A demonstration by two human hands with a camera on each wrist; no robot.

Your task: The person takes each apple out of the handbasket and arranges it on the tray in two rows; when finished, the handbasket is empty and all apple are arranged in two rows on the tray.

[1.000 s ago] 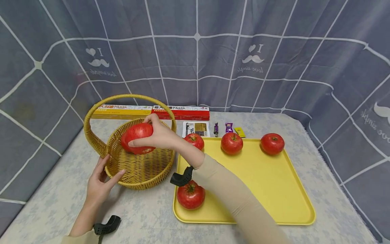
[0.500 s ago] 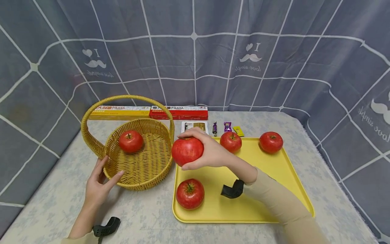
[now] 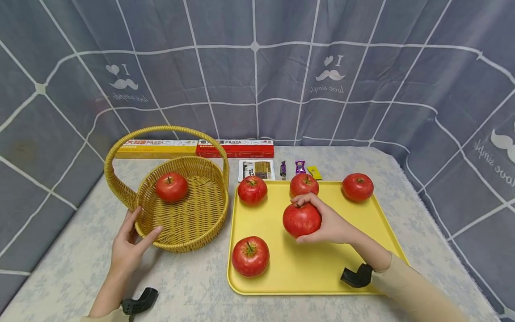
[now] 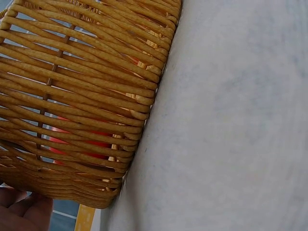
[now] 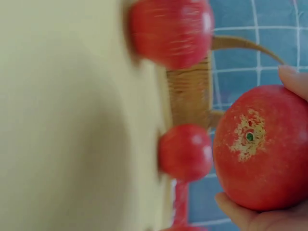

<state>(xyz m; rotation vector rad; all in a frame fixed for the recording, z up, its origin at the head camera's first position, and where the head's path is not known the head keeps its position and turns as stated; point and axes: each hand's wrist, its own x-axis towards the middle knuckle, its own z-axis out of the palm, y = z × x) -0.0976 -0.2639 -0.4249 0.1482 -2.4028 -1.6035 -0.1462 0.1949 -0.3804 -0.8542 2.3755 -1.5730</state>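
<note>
My right hand [image 3: 327, 223] holds a red apple [image 3: 301, 219] over the yellow tray [image 3: 334, 273], thumb on its near side and fingers over its top. In the right wrist view the underside of that apple [image 5: 264, 149] shows a russet patch. Four corners of the scene aside, my left hand [image 3: 128, 243] holds the near-left rim of the wicker basket [image 3: 193, 243], its thumb over the rim and fingers by the handle's foot. One apple [image 3: 171, 187] lies inside the basket; through the weave in the left wrist view it appears as red patches.
Apples lie at the tray's near left [image 3: 250, 257], far left [image 3: 252, 190], far middle [image 3: 304, 184] and far right [image 3: 357, 187]. Behind stand yellow [image 3: 154, 150] and red [image 3: 235, 150] pasta boxes, a flat packet [image 3: 256, 170] and small wrapped sweets [image 3: 300, 167]. A grey curtain [image 3: 281, 80] hangs behind.
My right hand has moved right from over the basket to over the tray, carrying the apple with it. My left hand stays at the basket; one apple remains inside the basket.
</note>
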